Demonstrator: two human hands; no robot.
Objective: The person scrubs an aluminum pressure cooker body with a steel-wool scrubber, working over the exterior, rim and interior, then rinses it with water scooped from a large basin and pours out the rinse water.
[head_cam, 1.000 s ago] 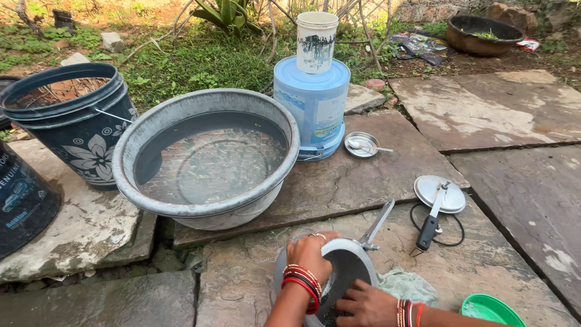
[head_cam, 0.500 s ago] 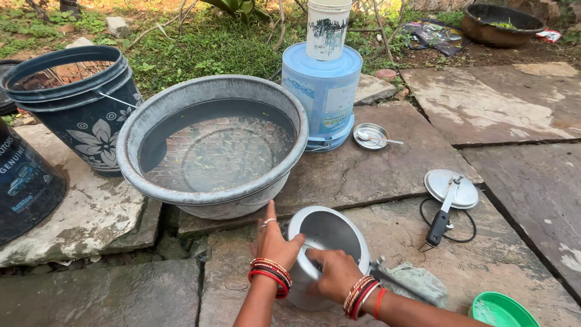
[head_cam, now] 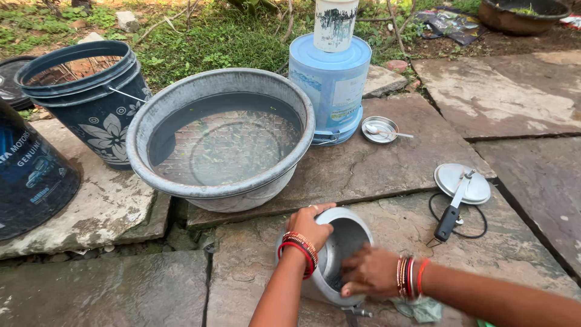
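Left hand (head_cam: pixel 310 227) grips pot (head_cam: pixel 339 242) rim, right hand (head_cam: pixel 369 272) inside

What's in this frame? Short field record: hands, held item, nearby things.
setting: outdoor stone slabs, grass behind
left hand: grips rim of metal pot
right hand: reaches into the pot's mouth
pot: tipped on its side, opening toward the camera
basin: grey, holds water, just beyond the pot
pot lid: flat on slab, black handle, right of pot
small dish: holds a spoon
buckets: dark flowered bucket left; blue drum behind basin
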